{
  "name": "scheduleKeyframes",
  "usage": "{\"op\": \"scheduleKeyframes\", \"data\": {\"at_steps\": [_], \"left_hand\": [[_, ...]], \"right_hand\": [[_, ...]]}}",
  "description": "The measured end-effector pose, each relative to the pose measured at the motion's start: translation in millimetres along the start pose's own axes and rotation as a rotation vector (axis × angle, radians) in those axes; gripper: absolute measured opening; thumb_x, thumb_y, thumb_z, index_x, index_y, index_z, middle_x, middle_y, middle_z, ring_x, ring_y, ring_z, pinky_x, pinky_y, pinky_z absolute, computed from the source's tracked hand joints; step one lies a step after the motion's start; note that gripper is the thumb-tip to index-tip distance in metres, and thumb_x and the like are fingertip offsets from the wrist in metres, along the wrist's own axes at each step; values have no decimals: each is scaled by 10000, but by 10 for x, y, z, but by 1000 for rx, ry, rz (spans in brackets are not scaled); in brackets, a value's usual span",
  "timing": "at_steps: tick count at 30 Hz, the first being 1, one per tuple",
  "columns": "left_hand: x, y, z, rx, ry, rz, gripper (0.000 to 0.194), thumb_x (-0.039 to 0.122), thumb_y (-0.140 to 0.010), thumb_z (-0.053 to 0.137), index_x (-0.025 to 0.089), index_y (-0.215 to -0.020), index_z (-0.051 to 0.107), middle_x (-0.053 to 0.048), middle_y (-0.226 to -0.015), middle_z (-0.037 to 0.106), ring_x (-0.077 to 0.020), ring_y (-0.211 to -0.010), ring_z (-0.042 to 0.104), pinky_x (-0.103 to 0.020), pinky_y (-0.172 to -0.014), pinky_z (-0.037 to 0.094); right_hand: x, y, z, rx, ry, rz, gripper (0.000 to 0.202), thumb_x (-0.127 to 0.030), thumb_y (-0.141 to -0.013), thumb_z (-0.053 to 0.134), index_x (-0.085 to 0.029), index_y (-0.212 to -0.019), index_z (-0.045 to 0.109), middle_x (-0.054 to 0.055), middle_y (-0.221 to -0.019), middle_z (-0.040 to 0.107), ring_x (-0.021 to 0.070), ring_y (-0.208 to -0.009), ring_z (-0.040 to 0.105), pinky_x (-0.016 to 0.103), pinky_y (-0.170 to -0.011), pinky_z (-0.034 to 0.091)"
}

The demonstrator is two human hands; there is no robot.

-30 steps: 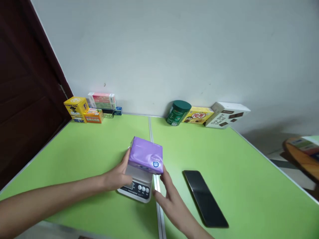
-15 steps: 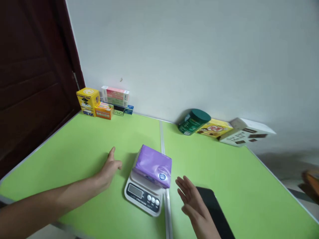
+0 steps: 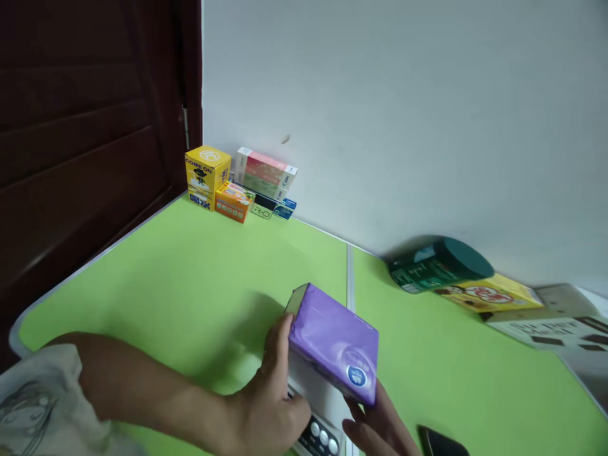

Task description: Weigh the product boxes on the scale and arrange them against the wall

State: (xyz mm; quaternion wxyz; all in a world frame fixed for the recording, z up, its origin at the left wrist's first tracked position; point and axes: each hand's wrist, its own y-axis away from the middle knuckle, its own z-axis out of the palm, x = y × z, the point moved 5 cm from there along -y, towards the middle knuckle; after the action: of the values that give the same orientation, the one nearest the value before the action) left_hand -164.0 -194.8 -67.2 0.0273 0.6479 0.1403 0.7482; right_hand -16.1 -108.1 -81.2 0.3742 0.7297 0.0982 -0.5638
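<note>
Over the digital scale (image 3: 322,436), I pinched the purple tissue pack (image 3: 335,342) between the fingers (image 3: 277,342) of my left hand (image 3: 266,402) and right hand (image 3: 382,424).

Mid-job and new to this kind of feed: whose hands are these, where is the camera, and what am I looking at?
There is no machine: these are one person's bare hands, seen by a single head-worn camera looking forward and down. The left hand and right hand hold a purple pack between them, over a scale; any gap beneath is hard to judge. On the green table, a dark phone shows at the bottom edge. Along the wall stand a yellow box among smaller boxes, and, further right, a dark green canister.
</note>
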Motion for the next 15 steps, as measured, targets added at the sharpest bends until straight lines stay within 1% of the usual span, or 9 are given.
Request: {"op": "scheduleKeyframes", "data": {"at_steps": [2, 3, 4, 6, 8, 11, 13, 15], "left_hand": [[117, -56, -210, 89, 33, -16, 991, 70, -657, 472, 246, -1463, -77, -69, -1558, 123, -278, -1430, 100, -454, -1167, 113], [190, -98, -326, 130, 37, 1, 987, 59, -647, 471, 242, -1463, -52, -61, -1562, 100, -271, -1434, 69, -446, -1173, 67], [274, -145, -443, 166, 32, 38, 979, 53, -641, 466, 230, -1462, -36, -60, -1566, 77, -266, -1436, 44, -436, -1176, 31], [454, -242, -683, 241, 2, 146, 958, 48, -634, 458, 195, -1457, -11, -70, -1567, 57, -259, -1436, 27, -410, -1179, 2], [608, -332, -924, 323, -35, 245, 947, 47, -626, 455, 171, -1450, 5, -86, -1562, 77, -256, -1433, 55, -391, -1181, 22], [751, -482, -1271, 431, -60, 342, 936, 50, -629, 454, 180, -1442, 8, -93, -1548, 130, -242, -1421, 132, -388, -1178, 68], [815, -618, -1502, 504, -59, 403, 922, 51, -634, 461, 191, -1437, 30, -96, -1537, 160, -235, -1413, 169, -394, -1176, 90], [874, -798, -1741, 582, -51, 455, 911, 41, -629, 473, 194, -1429, 65, -106, -1525, 187, -239, -1408, 186, -411, -1171, 114]], "right_hand": [[-147, -142, 81, 42, 25, -26, 678, -357, -701, 611, -378, -1349, 414, 3, -1441, 442, 294, -1351, 360, 433, -1021, 412], [-245, -235, 153, 60, 28, -43, 683, -364, -693, 619, -375, -1345, 417, 12, -1446, 435, 302, -1344, 368, 444, -1013, 414], [-362, -337, 249, 67, 26, -65, 689, -361, -688, 622, -371, -1345, 414, 20, -1448, 432, 308, -1334, 383, 454, -1002, 418], [-647, -555, 491, 47, 12, -125, 674, -326, -690, 604, -363, -1336, 413, 22, -1443, 437, 304, -1315, 405, 457, -994, 416], [-965, -767, 753, 4, -26, -203, 624, -270, -676, 579, -339, -1284, 458, 16, -1408, 476, 283, -1302, 411, 440, -1016, 390], [-1374, -1073, 1070, -25, -110, -279, 549, -216, -613, 569, -291, -1156, 532, 22, -1304, 556, 267, -1245, 446, 412, -1014, 373], [-1564, -1289, 1237, -54, -155, -295, 501, -202, -591, 570, -267, -1086, 549, 23, -1213, 598, 255, -1172, 486, 388, -968, 393], [-1709, -1526, 1371, -77, -195, -320, 451, -184, -570, 567, -252, -1015, 557, 4, -1104, 624, 225, -1073, 523, 349, -910, 409]]}}
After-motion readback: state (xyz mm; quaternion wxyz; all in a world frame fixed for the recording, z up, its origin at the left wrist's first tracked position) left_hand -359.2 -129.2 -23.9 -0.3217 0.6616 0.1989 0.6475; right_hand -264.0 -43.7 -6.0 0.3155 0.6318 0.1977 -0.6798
